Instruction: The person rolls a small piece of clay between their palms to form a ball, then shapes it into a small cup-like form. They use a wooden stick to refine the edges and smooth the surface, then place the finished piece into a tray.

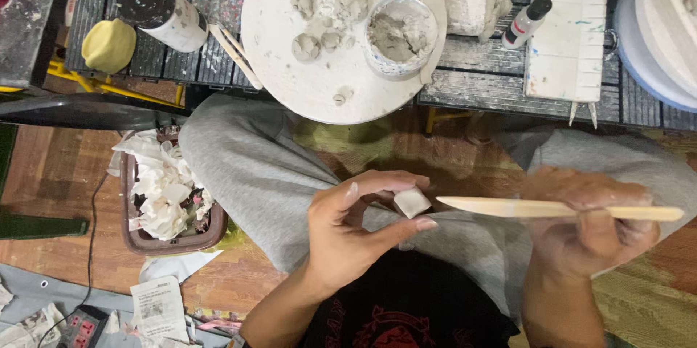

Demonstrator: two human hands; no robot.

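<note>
The left hand [348,228] pinches a small, pale, blocky clay lump [412,202] between fingertips and thumb. Just beside it, the right hand [588,228], smeared with clay, is closed around a smooth, flat wooden modelling tool [559,209], blade pointing at the lump. Beyond both hands, a round white board [290,79] on the bench [479,83] carries rough grey clay bits.

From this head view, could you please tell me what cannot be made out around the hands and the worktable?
- Small white clay piece: its underside is hidden by the left hand.
- Wooden modelling tool: its middle is covered by the right hand, which is blurred.
- White slab, top right: cut off by the frame edge.
- Cup on the round board: depth of the grey contents unclear.
</note>
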